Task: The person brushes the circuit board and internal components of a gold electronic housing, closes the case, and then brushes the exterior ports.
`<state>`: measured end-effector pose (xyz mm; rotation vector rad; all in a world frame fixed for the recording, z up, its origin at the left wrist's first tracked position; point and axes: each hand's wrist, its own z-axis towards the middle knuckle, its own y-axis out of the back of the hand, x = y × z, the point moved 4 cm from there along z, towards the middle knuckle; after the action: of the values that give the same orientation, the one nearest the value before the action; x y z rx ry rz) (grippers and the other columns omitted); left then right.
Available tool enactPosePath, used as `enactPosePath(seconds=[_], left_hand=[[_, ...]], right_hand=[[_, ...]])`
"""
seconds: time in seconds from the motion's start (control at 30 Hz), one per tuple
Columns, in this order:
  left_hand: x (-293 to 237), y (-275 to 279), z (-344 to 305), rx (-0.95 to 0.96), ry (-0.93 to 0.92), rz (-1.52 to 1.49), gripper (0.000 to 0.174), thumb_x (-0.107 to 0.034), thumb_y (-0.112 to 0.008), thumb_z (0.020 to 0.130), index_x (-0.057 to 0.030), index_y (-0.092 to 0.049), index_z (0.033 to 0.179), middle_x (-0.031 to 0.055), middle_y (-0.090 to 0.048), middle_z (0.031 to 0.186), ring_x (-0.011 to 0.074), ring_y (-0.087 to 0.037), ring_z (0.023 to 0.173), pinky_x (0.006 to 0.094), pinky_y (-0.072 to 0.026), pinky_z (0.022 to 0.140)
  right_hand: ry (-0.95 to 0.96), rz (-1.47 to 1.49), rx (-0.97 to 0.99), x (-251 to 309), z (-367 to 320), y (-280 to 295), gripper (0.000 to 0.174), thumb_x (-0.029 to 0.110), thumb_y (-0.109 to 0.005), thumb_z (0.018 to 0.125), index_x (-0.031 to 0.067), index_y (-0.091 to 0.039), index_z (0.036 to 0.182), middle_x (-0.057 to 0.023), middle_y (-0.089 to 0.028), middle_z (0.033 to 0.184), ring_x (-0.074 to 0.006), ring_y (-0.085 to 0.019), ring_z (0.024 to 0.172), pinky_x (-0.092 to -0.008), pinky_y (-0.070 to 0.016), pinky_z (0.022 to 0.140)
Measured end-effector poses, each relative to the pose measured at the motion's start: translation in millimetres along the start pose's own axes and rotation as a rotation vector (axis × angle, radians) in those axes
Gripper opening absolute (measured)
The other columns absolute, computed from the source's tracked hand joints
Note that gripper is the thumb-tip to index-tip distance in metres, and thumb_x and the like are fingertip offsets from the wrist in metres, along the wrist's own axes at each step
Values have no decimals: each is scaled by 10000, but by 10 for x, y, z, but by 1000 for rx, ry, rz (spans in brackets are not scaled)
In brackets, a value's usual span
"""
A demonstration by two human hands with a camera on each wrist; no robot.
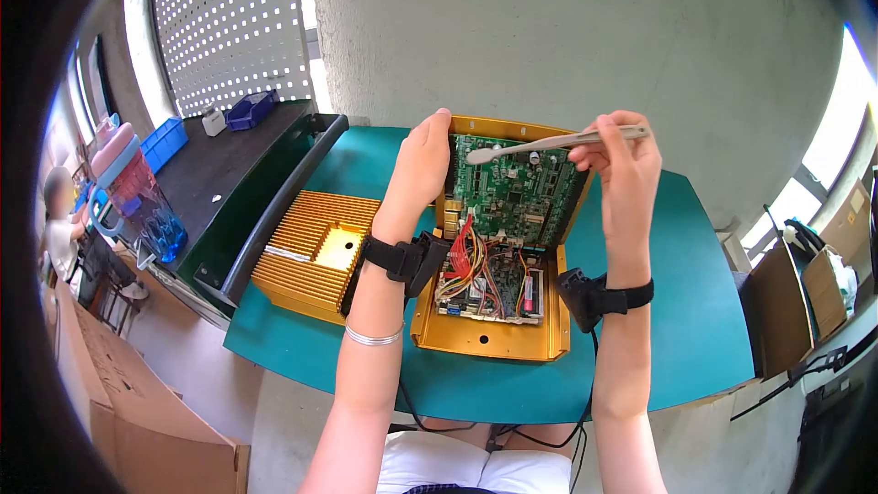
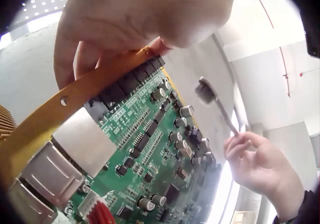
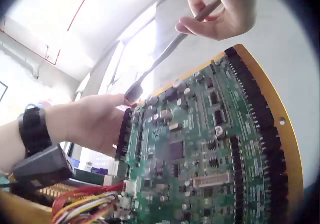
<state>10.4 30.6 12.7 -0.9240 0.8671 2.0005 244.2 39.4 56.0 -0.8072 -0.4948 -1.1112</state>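
A green circuit board [image 1: 512, 187] stands raised inside a gold metal case [image 1: 485, 340], its components facing the person. My left hand [image 1: 426, 165] grips the board's left gold edge [image 2: 75, 101], fingers curled behind it. Between the thumb and fingers of my right hand [image 1: 622, 151] is a brush [image 1: 549, 142] with a long pale handle; its dark bristles [image 2: 205, 91] show in the left wrist view. The brush head is held off the board's face, near its upper left. Red, yellow and white wires [image 3: 95, 196] run from the board into the case's lower half.
A gold finned housing [image 1: 306, 256] lies left of the case on the green table [image 1: 672, 311]. Farther left are a dark bench [image 1: 229, 160] with a black rail, a pink and blue bottle [image 1: 137, 192] and blue bins [image 1: 165, 144]. A seated person [image 1: 69, 247] is at the far left.
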Motion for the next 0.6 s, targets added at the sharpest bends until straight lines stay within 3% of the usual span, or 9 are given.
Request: enactPosePath(seconds=[0.13, 0.23, 0.33, 0.4, 0.53, 0.6], left_hand=[[70, -27, 45, -50, -9, 18, 448, -342, -314, 1001, 41, -533, 1082, 285, -576, 1151, 490, -488, 1091, 467, -405, 914], [93, -22, 57, -22, 31, 60, 418, -312, -294, 1008, 33, -524, 1062, 287, -573, 1138, 496, -492, 1065, 484, -412, 892], [71, -29, 28, -23, -64, 112, 385, -289, -284, 1011, 29, -498, 1053, 298, -571, 1100, 497, -492, 1048, 500, -410, 874], [-5, -5, 0, -81, -176, 223, 357, -276, -287, 1010, 21, -478, 1065, 309, -571, 1053, 494, -493, 1050, 516, -406, 863], [-25, 14, 7, -51, -27, 29, 442, -333, -330, 994, 66, -517, 1037, 309, -581, 1036, 474, -523, 997, 453, -410, 874], [-67, 24, -4, -45, 17, 12, 473, -352, -334, 990, 82, -515, 1034, 307, -584, 1039, 459, -528, 991, 433, -406, 879]], right_hand=[[10, -102, 154, -45, 8, -78, 131, 103, -645, 905, 17, -552, 935, -61, -621, 757, -139, -639, 636, -238, -503, 563], [67, -269, 228, -33, 5, -86, 131, 108, -683, 876, 20, -586, 881, -41, -624, 753, -120, -622, 674, -245, -506, 629], [199, -521, 254, 0, -2, -90, 132, 109, -717, 839, 25, -615, 837, -31, -644, 800, -116, -607, 733, -268, -501, 713], [447, -623, 256, 67, -25, -122, 130, 105, -727, 817, 27, -625, 837, -39, -664, 870, -127, -607, 778, -294, -494, 770], [377, -570, 288, -26, 9, -86, 130, 112, -719, 823, 28, -623, 840, -48, -679, 954, -134, -618, 823, -292, -494, 794], [126, -378, 343, -130, 4, -108, 121, 112, -702, 837, 24, -620, 836, -56, -688, 978, -143, -628, 848, -293, -492, 825]])
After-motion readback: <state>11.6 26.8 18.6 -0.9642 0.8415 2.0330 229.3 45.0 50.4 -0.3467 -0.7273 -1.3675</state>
